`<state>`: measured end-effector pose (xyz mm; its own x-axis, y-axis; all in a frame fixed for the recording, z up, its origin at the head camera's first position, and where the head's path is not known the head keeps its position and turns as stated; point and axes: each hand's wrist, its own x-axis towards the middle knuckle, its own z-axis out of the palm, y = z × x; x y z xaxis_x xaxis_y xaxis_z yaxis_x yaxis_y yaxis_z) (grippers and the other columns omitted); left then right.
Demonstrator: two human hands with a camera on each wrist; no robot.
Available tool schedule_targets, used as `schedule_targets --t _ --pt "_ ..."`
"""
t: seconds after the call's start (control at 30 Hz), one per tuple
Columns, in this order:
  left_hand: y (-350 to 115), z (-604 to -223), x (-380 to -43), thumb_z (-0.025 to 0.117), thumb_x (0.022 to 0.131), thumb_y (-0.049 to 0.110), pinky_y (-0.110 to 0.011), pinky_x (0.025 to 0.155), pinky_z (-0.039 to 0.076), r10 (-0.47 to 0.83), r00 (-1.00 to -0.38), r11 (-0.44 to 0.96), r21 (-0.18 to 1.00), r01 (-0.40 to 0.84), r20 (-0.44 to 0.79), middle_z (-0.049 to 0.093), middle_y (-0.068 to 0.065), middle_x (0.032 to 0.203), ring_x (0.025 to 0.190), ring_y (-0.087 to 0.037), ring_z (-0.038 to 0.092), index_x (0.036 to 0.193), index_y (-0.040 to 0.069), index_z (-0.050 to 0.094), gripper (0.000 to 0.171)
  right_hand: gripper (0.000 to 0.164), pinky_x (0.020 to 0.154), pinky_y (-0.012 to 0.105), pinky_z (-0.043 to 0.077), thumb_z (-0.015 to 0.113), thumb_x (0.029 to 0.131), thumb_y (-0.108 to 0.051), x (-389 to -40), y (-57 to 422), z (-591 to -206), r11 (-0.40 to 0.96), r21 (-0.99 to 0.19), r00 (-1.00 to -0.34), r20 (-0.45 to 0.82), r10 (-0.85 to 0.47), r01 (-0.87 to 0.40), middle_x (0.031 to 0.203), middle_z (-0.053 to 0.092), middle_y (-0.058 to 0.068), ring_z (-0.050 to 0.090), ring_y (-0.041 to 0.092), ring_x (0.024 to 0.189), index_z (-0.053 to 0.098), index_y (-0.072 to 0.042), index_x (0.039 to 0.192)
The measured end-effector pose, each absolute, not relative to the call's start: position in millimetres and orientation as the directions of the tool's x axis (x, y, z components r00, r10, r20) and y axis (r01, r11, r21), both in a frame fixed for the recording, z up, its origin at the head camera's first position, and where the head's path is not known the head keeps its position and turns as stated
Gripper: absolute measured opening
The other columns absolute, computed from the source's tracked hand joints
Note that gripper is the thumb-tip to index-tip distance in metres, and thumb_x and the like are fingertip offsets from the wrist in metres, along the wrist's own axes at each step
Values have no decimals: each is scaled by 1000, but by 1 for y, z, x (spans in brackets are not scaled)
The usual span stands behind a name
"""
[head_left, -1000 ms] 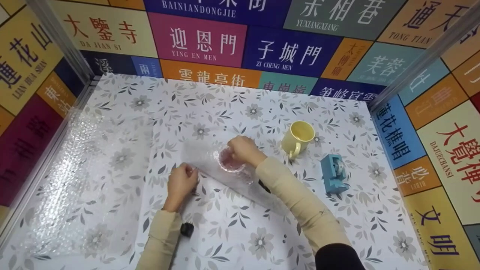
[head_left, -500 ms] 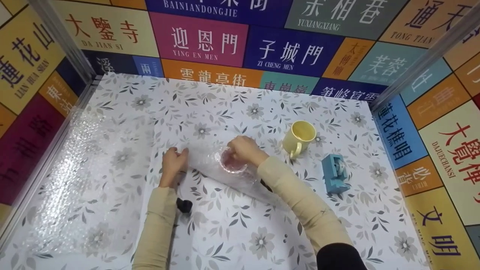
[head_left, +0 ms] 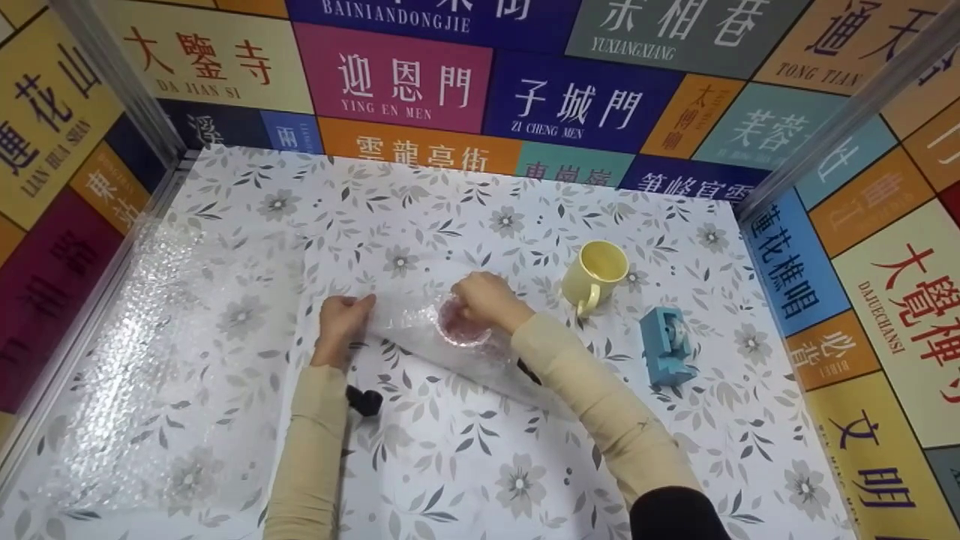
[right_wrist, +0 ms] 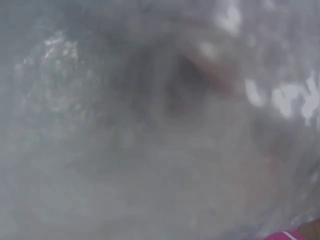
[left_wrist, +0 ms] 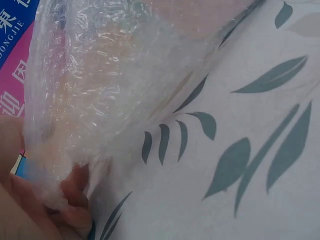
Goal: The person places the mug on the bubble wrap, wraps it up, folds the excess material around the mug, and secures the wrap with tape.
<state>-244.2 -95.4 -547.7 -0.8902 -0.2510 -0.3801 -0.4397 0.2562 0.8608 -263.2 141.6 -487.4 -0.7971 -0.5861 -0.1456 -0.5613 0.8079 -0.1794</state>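
In the head view a pink cup (head_left: 454,322) stands inside a sheet of bubble wrap (head_left: 409,330), its round rim facing up. My right hand (head_left: 491,304) grips the cup at the rim through the wrap. The left hand (head_left: 341,326) pinches the sheet's left end, which is stretched out from the cup. In the left wrist view, that hand's fingers (left_wrist: 75,200) show at the gathered edge of the bubble wrap (left_wrist: 100,90). Blurred clear plastic (right_wrist: 150,175) fills most of the right wrist view. No handle of the pink cup shows.
A yellow mug (head_left: 589,281) stands to the right of the right hand. Nearer the right edge is a blue tape dispenser (head_left: 667,349). Another flat sheet of bubble wrap (head_left: 150,367) covers the table's left side. Printed panels (head_left: 397,79) wall the floral tabletop (head_left: 510,487).
The left hand has moved away and leftward, and now holds the bubble wrap's left end, pulling it out straighter. The right hand stays on the pink cup.
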Motion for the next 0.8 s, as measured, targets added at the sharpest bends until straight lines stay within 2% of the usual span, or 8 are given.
schedule_targets --t 0.13,0.27,0.3,0.37,0.5,0.63,0.73,0.8 --pt "-96 -547 -245 61 82 17 -26 55 39 -257 -869 177 864 -472 -422 49 -2 69 58 -14 44 80 1 56 17 5 66 35 49 60 73 -7 -263 141 -487 810 -175 -800 -141 -583 -559 75 64 9 59 26 72 64 -4 76" --pt "-98 -543 -245 61 82 15 -26 70 43 -255 -874 150 876 -459 -415 55 -11 102 80 -17 50 118 -5 53 42 4 65 36 49 60 73 -7 -263 141 -486 812 -164 -801 -143 -582 -561 74 63 9 58 26 71 63 -5 74" --pt "-98 -541 -245 60 82 15 -26 68 43 -253 -884 153 886 -439 -394 55 -13 101 78 -17 50 121 -4 51 45 4 64 36 49 60 73 -8 -262 141 -485 813 -161 -802 -144 -580 -559 74 63 9 58 26 71 62 -5 73" --pt "-98 -539 -244 61 81 13 -25 60 42 -250 -909 173 908 -382 -334 58 -15 92 68 -16 49 120 -3 53 43 3 65 36 48 61 74 -8 -263 140 -485 815 -156 -803 -148 -577 -557 74 63 9 58 26 71 62 -5 72" --pt "-100 -532 -241 60 81 7 -21 53 40 -224 -944 156 947 -280 -242 59 -3 70 56 -9 47 105 -4 63 27 4 66 37 48 61 75 -7 -263 140 -485 818 -158 -805 -149 -574 -553 74 63 8 58 26 71 61 -6 71" --pt "-108 -525 -237 49 79 -4 -19 54 41 -112 -958 -57 964 -260 -265 53 3 63 57 -7 47 101 -13 61 27 3 65 37 48 62 73 -7 -263 140 -487 817 -161 -806 -143 -574 -554 73 63 8 58 26 70 61 -6 70" --pt "-116 -514 -229 43 75 -11 -20 56 41 39 -962 -64 960 -272 -270 55 -5 74 62 -10 47 113 -18 52 40 4 64 37 48 62 73 -7 -263 140 -488 816 -156 -804 -144 -576 -557 72 62 8 57 26 70 61 -6 70" --pt "-123 -516 -227 43 75 -13 -21 65 43 138 -962 69 971 -228 -236 59 -15 93 76 -16 52 120 -17 46 45 4 64 36 48 61 73 -8 -264 140 -488 816 -153 -803 -152 -577 -557 72 62 8 57 25 70 60 -6 70"
